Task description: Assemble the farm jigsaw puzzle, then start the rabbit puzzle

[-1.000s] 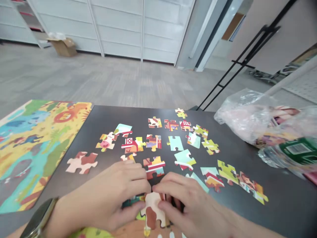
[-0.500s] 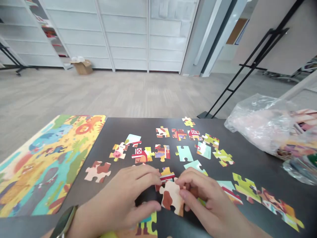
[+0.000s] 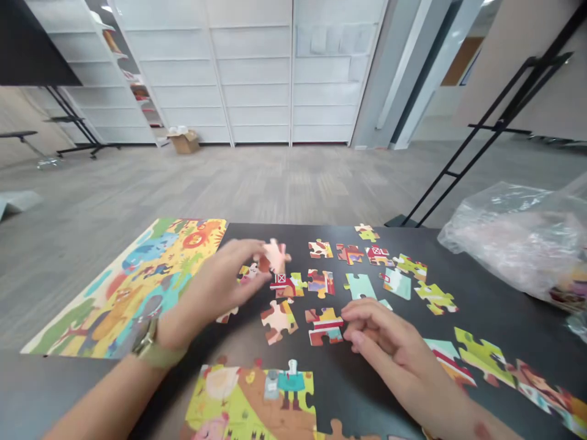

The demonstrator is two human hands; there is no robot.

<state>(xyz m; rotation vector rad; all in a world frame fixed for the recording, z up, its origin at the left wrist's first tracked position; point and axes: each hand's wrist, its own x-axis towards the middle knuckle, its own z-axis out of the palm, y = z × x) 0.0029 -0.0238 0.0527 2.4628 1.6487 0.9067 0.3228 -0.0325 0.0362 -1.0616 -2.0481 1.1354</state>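
My left hand (image 3: 224,275) pinches a cream-pink jigsaw piece (image 3: 276,255) with a brown patch, held above the table's far side. Below it, a cow-face piece (image 3: 250,273) and a piece (image 3: 228,315) are partly covered. My right hand (image 3: 389,348) is loosely curled with fingers apart and nothing visible in it. Its fingertips are beside a red, white and yellow piece (image 3: 324,327). Left of that lies a cream piece with a yellow-green corner (image 3: 279,321). Closest to me is a joined puzzle section (image 3: 252,397) showing a hen, a pig and boots.
A colourful animal picture sheet (image 3: 137,281) lies at the left. Several loose pieces spread across the dark table (image 3: 270,231), among them a red barn piece (image 3: 376,255) and a light-blue piece (image 3: 360,286). A clear plastic bag (image 3: 513,232) sits at the right.
My left hand has moved away and leftward, now with a piece in its fingers. My right hand no longer has the brown-patched cream piece. The view has shifted, uncovering the joined section.
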